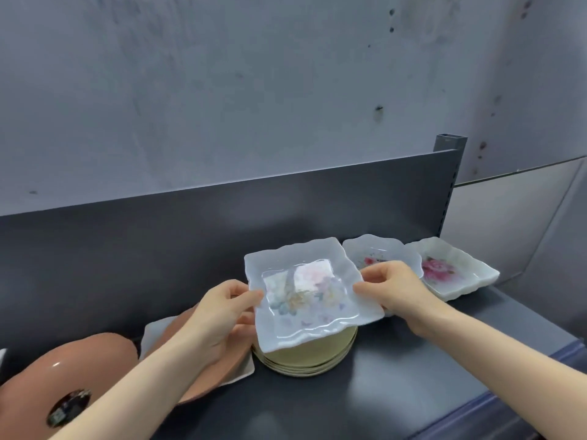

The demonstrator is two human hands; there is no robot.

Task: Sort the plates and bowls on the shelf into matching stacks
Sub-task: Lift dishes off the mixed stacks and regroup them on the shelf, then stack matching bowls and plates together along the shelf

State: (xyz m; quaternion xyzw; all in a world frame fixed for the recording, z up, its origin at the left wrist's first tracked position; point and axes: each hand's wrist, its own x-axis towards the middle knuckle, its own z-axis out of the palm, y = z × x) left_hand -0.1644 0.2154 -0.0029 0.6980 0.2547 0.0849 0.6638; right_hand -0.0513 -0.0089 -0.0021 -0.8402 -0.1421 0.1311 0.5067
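Note:
A square white plate with a pastel floral print [306,292] is held tilted above a stack of round olive-green plates [305,357]. My left hand [222,308] grips its left edge and my right hand [395,289] grips its right edge. Behind my right hand stands a white scalloped dish with red flowers [378,250]. To its right sits a deeper white square bowl with a pink rose [454,269]. At the left a brown plate [222,374] lies on a white square plate [152,335], partly hidden by my left arm.
A large brown bowl [47,385] with a label sits at the front left. The dark grey shelf [397,382] has a raised back panel [222,217] and an upright post [449,173] at the right. A grey wall rises behind.

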